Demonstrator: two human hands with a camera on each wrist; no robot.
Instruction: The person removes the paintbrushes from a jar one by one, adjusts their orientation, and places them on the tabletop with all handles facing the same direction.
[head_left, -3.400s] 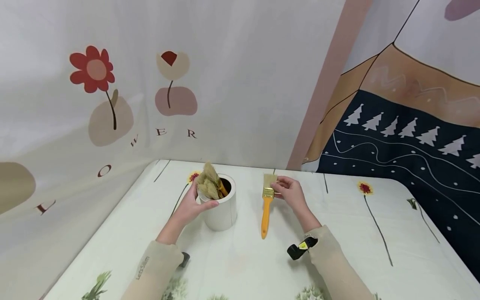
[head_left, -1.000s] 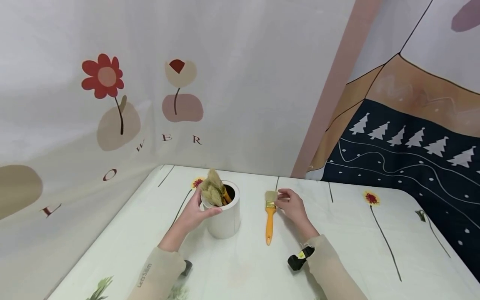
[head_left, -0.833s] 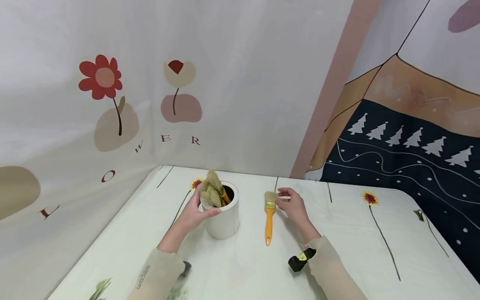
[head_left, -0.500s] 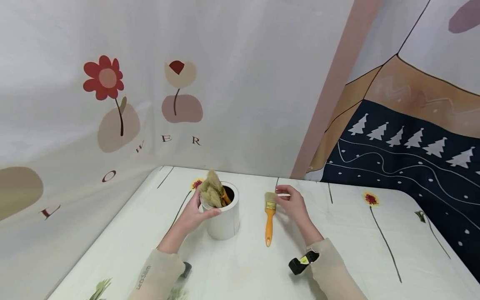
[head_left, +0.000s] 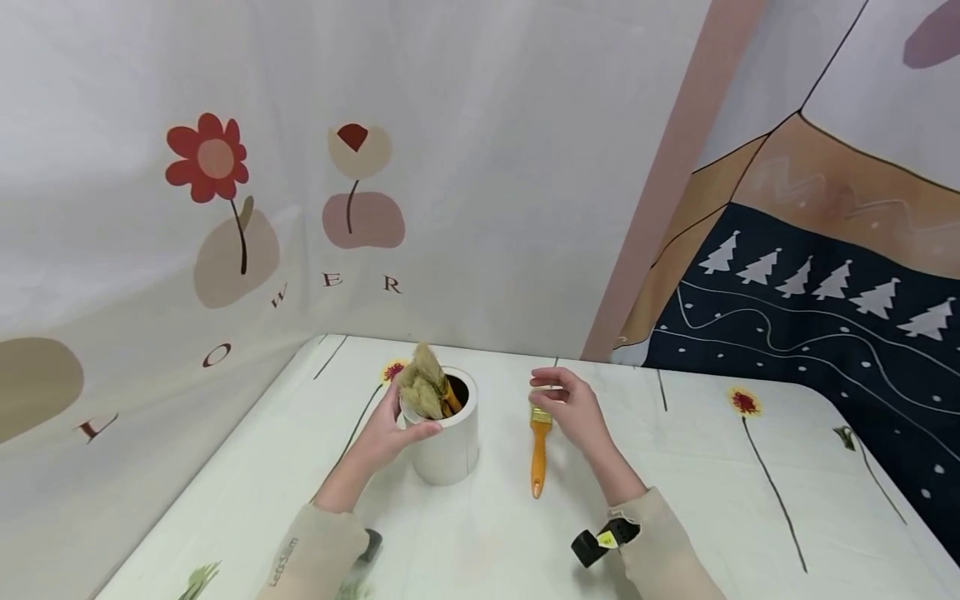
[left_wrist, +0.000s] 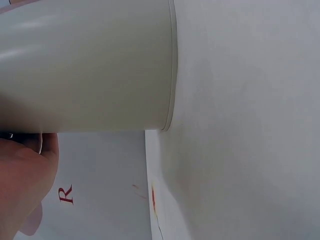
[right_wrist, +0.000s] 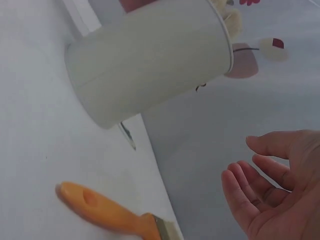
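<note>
A white cylindrical container (head_left: 446, 450) stands upright on the table. Tan fuzzy tufts (head_left: 422, 392) and something orange poke out of its top. My left hand (head_left: 384, 429) grips its left side, thumb on the near rim; the other fingers are mostly hidden behind it. To the right, a flat paintbrush (head_left: 538, 458) with an orange handle and gold ferrule lies on the table, handle toward me. Just above its bristle end hovers my right hand (head_left: 573, 408), which hides the bristles in the head view. In the right wrist view that hand holds nothing, its fingers loosely bent.
A white cloth with printed flowers covers the table (head_left: 480, 542). Behind it hangs a pale curtain (head_left: 480, 208) with flower prints, and a dark tree-patterned cloth (head_left: 810, 333) at the right. A black strapped device (head_left: 596, 546) sits on my right wrist.
My right hand has left the side of the paintbrush and moved left, over its bristle end. The brush stays where it lay. My left hand keeps its hold on the container.
</note>
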